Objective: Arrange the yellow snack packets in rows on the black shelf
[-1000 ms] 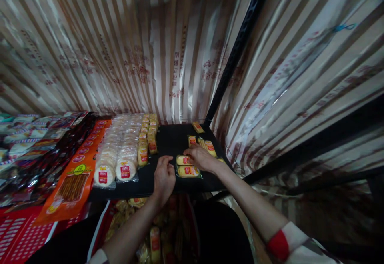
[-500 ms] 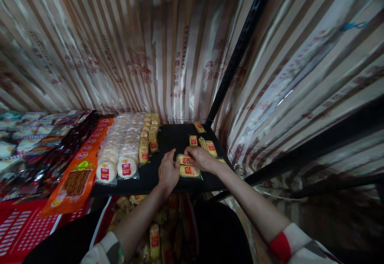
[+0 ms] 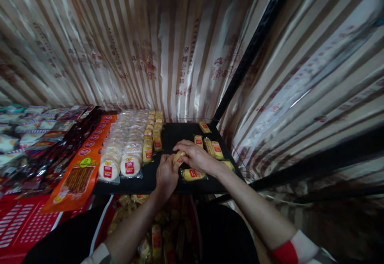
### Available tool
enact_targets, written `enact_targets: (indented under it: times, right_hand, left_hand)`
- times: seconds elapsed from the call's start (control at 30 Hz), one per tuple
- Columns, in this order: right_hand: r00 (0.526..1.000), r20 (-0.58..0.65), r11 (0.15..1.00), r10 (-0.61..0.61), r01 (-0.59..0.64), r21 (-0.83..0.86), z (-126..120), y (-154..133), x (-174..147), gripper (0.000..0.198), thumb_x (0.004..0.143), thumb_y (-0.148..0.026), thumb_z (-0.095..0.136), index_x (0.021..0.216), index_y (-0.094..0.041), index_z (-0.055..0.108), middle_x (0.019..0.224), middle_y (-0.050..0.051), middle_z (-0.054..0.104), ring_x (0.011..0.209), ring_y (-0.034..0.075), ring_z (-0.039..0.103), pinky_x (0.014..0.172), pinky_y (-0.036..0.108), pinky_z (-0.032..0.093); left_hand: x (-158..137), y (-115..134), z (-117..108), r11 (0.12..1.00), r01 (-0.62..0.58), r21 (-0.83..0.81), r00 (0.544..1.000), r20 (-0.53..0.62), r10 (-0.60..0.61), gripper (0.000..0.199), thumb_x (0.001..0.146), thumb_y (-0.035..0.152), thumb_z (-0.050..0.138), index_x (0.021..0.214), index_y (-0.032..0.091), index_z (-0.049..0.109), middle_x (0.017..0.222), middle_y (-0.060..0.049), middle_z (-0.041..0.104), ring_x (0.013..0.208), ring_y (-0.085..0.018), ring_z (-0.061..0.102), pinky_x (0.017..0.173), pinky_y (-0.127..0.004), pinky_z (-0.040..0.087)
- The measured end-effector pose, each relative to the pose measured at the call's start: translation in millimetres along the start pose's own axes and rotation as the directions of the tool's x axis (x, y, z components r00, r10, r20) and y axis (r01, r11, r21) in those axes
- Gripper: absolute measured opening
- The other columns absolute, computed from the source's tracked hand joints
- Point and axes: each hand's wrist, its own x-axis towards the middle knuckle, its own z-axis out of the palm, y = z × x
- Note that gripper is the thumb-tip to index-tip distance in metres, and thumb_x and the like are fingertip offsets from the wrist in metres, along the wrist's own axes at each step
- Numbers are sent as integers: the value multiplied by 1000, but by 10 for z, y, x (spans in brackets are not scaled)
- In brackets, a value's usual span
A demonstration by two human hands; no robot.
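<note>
Snack gripped by fingers of left hand and right hand, likely for steadiness; packets lined at ten o'clock.

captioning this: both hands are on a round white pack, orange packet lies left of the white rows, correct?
Not quite: the head view shows the left hand and right hand on a small yellow pack. The orange packet does lie left of the white rows.

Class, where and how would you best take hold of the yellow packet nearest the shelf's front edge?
Probably pinch the yellow packet mid-length across its long sides, from above and the front: it lies flat, roughly lengthwise along the black shelf's front edge, near side uncovered.
</note>
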Motion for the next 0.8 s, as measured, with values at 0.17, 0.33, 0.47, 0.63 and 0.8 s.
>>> enact_targets:
  times: [0.17,0.33,0.47,0.63,0.8]
  right_hand:
    - [958,-128,955,255,-229,189,218,-41,154,71,73,-19,64,137,-23,32,116,8,55,99,18,57,86,35,45]
    - [898,-12,839,440,-407,361,485,-75,249,59,73,-20,63,128,-16,42,93,5,65,75,15,62,73,29,48]
    - [881,-34,797,471,-409,445,638,-58,317,44,71,-19,63,115,-18,53,88,2,66,76,14,62,71,26,48]
    - [878,-75,819,473,-406,406,636,-64,470,38,72,-19,61,110,-20,56,86,0,66,75,13,61,71,25,47]
    - [859,-116,852,499,-462,246,613,-129,603,41,74,-23,61,114,-19,56,88,3,65,76,14,59,72,26,46]
  left_hand:
    - [-9,-243,34,991,56,-121,983,-169,-76,26,83,25,45,102,14,58,94,-8,57,83,-18,57,80,-34,47]
    - [-3,-372,1,975,125,-182,964,-212,-163,26,80,25,48,100,14,59,87,-6,58,69,-15,56,72,-33,49]
    - [-12,-410,-41,973,127,-193,960,-223,-170,29,81,24,47,106,13,56,89,-6,58,67,-14,55,73,-33,49]
    - [-65,-399,-73,991,26,-133,947,-315,-67,34,78,13,44,112,15,49,95,-6,51,73,-13,55,78,-33,49]
    - [-84,-419,-94,997,-78,-28,945,-322,64,32,79,8,39,108,15,50,97,-8,50,88,-17,55,81,-34,48]
